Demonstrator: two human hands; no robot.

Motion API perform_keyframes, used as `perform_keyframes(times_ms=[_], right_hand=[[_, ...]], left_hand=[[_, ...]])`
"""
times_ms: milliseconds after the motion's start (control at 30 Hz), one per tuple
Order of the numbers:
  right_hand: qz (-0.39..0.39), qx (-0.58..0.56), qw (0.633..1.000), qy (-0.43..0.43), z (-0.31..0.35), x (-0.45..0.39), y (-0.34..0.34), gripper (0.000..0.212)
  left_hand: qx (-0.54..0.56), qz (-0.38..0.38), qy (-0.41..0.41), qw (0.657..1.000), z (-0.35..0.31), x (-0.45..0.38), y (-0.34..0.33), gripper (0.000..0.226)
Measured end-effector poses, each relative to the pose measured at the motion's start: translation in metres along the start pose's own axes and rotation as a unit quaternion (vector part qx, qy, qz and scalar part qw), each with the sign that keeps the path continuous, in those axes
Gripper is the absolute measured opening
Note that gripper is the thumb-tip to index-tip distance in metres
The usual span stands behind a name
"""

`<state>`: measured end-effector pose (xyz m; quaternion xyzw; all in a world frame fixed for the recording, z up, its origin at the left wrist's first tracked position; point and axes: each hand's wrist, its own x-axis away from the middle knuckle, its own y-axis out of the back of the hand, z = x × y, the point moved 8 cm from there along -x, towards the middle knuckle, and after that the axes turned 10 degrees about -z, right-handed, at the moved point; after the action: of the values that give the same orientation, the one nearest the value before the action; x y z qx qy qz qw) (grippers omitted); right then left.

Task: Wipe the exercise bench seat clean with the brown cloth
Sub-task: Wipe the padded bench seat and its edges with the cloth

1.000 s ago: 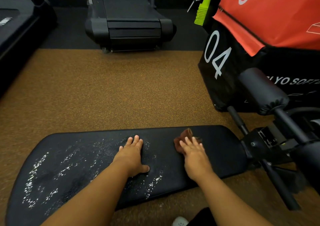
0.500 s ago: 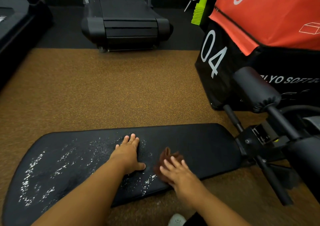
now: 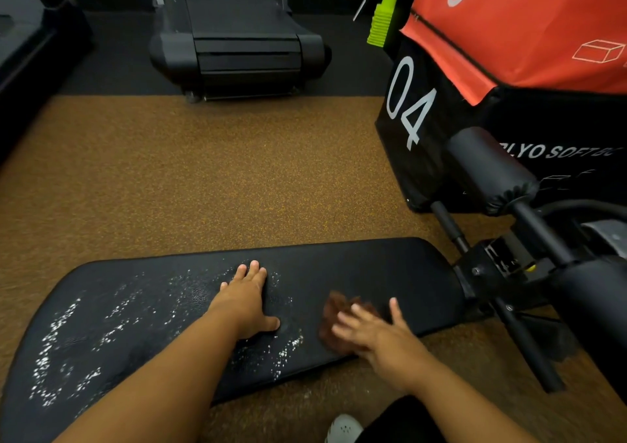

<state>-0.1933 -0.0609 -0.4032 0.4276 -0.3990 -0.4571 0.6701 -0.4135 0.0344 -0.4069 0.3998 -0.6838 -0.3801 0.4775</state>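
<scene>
The black padded bench seat (image 3: 356, 266) lies across the lower part of the view, its left half speckled with white flecks (image 3: 61, 337). My left hand (image 3: 246, 302) rests flat on the middle of the pad, fingers straight. My right hand (image 3: 376, 335) presses the crumpled brown cloth (image 3: 334, 310) down on the pad near its front edge, fingers spread and blurred. Most of the cloth is hidden under that hand. The pad to the right of the cloth looks free of flecks.
The bench's black frame and foam roller (image 3: 492, 171) stand at the right. Black and orange soft plyo boxes (image 3: 509, 52) sit behind them. A treadmill (image 3: 237, 42) stands at the back on dark flooring. Brown speckled gym floor (image 3: 220, 171) surrounds the bench.
My right hand has slid the cloth from the pad's far edge toward the front edge, then slightly to the right. The left hand has stayed flat in place.
</scene>
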Motion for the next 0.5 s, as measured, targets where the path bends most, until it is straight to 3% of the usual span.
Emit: perform_keyframes(times_ms=[100, 167, 267, 333, 400, 500], right_hand=[[-0.059, 0.036, 0.989, -0.128, -0.011, -0.009, 0.011, 0.051], [-0.028, 0.005, 0.994, -0.103, 0.018, -0.010, -0.004, 0.052], [0.056, -0.038, 0.997, 0.042, 0.051, 0.008, -0.018, 0.049], [0.095, -0.048, 0.990, 0.089, 0.040, 0.020, -0.011, 0.045], [0.118, -0.062, 0.989, 0.067, 0.019, 0.023, 0.001, 0.039], [0.125, -0.147, 0.980, -0.043, 0.001, 0.008, 0.026, 0.031]], left_hand=[[-0.001, -0.003, 0.000, 1.000, -0.001, 0.000, 0.001, 0.114], [-0.002, -0.002, 0.000, 1.000, -0.001, 0.000, 0.000, 0.114], [-0.001, -0.002, 0.001, 1.000, -0.001, 0.000, 0.000, 0.114], [0.002, -0.002, 0.000, 1.000, -0.001, 0.000, 0.001, 0.114], [0.003, -0.001, -0.002, 1.000, -0.001, 0.001, 0.000, 0.114], [0.008, -0.007, -0.002, 1.000, 0.000, 0.001, 0.000, 0.114]])
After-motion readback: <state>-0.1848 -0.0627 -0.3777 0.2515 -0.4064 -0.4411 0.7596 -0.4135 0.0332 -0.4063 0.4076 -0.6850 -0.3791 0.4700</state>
